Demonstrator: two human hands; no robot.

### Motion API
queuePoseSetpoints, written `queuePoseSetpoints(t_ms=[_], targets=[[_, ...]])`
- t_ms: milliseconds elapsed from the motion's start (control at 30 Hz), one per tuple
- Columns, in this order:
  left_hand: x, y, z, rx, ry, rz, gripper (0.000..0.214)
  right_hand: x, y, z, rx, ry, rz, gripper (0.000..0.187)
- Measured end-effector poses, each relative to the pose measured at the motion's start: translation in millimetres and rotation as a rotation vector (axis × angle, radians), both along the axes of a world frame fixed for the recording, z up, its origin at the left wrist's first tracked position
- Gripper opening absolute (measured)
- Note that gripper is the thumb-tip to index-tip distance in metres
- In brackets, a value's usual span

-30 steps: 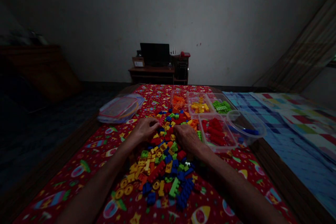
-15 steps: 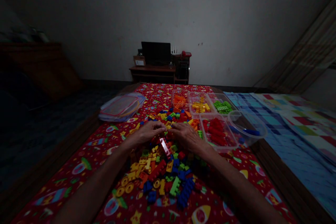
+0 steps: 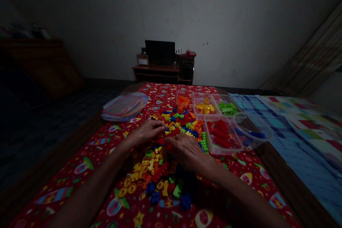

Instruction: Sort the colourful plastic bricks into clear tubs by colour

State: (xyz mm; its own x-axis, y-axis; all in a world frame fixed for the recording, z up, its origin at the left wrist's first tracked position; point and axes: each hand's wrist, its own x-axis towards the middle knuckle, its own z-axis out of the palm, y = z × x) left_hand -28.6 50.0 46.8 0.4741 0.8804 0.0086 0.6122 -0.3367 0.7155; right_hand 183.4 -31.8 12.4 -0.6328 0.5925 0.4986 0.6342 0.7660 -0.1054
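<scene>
A heap of small plastic building bricks in red, yellow, blue, green and orange lies on a red patterned cloth. My left hand rests on the heap's left side with its fingers curled down into the bricks. My right hand lies palm down over the middle of the heap, fingers bent among the pieces. The dim light hides what either hand holds.
Clear tubs stand at the right: red bricks, orange, yellow, green. A round clear bowl holds blue pieces. Stacked lids lie at the left. A checked blue cloth covers the right side.
My right hand has drawn back toward me and to the left over the heap. My left hand has stayed on the heap's left side. The red brick that stood up between the hands no longer shows.
</scene>
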Motion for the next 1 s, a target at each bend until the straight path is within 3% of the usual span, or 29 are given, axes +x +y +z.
queuePoseSetpoints(t_ms=[67, 133, 300, 400, 467, 600, 733, 833, 1000], targets=[[-0.8, 2.4, -4.8, 0.041, 0.002, -0.024, 0.039, 9.4, 6.1, 9.9, 0.0, 0.041, -0.006, 0.047], [-1.4, 4.8, -9.3, 0.065, -0.006, -0.042, 0.039, 24.1, 15.0, 27.6, 0.025, 0.063, -0.105, 0.05], [2.6, 1.8, -8.8, 0.041, -0.005, -0.018, 0.037, 75.5, 31.6, 70.1, -0.026, -0.084, -0.599, 0.041], [7.7, -5.3, -1.6, 0.033, -0.003, 0.012, 0.036, 102.5, 34.2, 78.0, -0.134, -0.219, -0.844, 0.034], [10.7, -8.8, 2.2, 0.044, 0.004, 0.018, 0.032, 112.3, 35.2, 78.2, -0.15, -0.248, -0.907, 0.032], [16.3, -9.6, 0.1, 0.144, 0.021, 0.01, 0.024, 104.3, 36.7, 78.6, -0.135, -0.217, -0.862, 0.027], [23.6, -9.2, -13.1, 0.308, 0.027, -0.118, 0.016, 71.1, 33.9, 74.7, -0.238, -0.261, -0.623, 0.022], [28.7, -12.9, -25.8, 0.41, 0.053, -0.212, 0.015, 49.5, 32.1, 59.0, -0.307, -0.324, -0.505, 0.022], [32.7, -20.5, -43.2, 0.553, 0.113, -0.218, 0.022, 41.3, 36.7, 27.3, -0.244, -0.343, -0.405, 0.019]])
